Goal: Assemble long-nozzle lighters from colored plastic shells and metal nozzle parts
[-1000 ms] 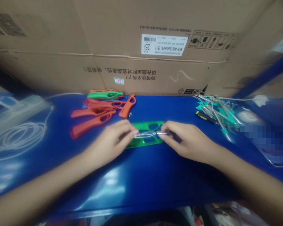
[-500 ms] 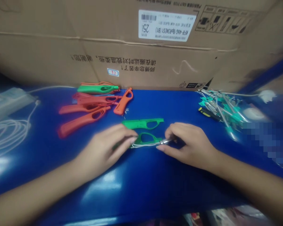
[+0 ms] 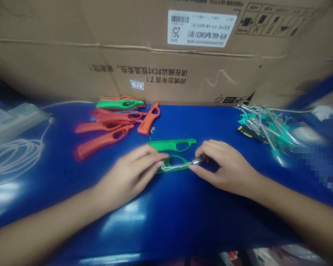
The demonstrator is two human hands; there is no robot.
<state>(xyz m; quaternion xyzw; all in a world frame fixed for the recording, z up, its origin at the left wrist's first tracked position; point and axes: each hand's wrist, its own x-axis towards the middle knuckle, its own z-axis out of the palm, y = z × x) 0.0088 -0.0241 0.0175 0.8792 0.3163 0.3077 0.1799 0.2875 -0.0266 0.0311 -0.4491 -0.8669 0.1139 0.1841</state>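
A green lighter-handle half [image 3: 175,169] with an oval trigger opening lies on the blue table, its left end covered by my left hand [image 3: 140,168]. The thumb and index fingertip of that hand are pinched together at the thin white wires [image 3: 176,166], which loop beneath them. My right hand [image 3: 224,162] closes its thumb and fingers around a slim metal lighter tube [image 3: 197,161] at the handle's narrow right end. The wires run into this tube, whose far end is hidden in my palm. Just behind lies a second green handle half [image 3: 173,145], untouched.
Orange and red handle pieces [image 3: 104,142] lie in a pile at the left, a green one [image 3: 119,105] among them. Small metal screws [image 3: 152,130] lie nearby. Tubes with teal parts [image 3: 277,129] and a black-yellow tool [image 3: 249,133] are at right. A cardboard box [image 3: 155,55] stands behind.
The metal tube now tilts slightly above the handle's narrow end, and the wires bend more under my left fingertips. The whole view has shifted a little.
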